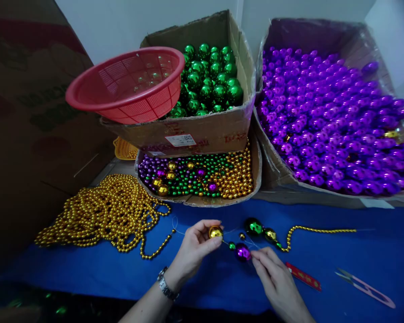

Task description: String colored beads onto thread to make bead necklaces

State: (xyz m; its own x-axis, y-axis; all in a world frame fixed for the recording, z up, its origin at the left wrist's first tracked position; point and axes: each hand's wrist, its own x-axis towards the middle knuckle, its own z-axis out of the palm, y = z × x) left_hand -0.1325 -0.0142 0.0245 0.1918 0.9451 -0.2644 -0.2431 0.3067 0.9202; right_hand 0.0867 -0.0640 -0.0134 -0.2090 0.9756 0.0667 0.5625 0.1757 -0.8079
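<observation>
My left hand (202, 240), with a metal watch on its wrist, pinches a large shiny gold bead (216, 232) on a clear thread. A small green bead (232, 246) and a big purple bead (243, 252) sit on the thread between my hands. My right hand (272, 269) is closed beside the purple bead, its fingertips at the thread there; whether they also touch the bead is hard to see. Just beyond lie a small gold bead (242, 236), a large dark green bead (253, 227) and another gold bead (270, 234), joined to a thin gold bead strand (318, 229).
A heap of gold bead strands (101, 215) lies left on the blue cloth (202, 287). Boxes hold mixed small beads (195, 175), green balls (208, 76) and purple balls (330, 121). A red basket (128, 107) perches above; a red strip (303, 277) and thread snips (366, 289) lie right.
</observation>
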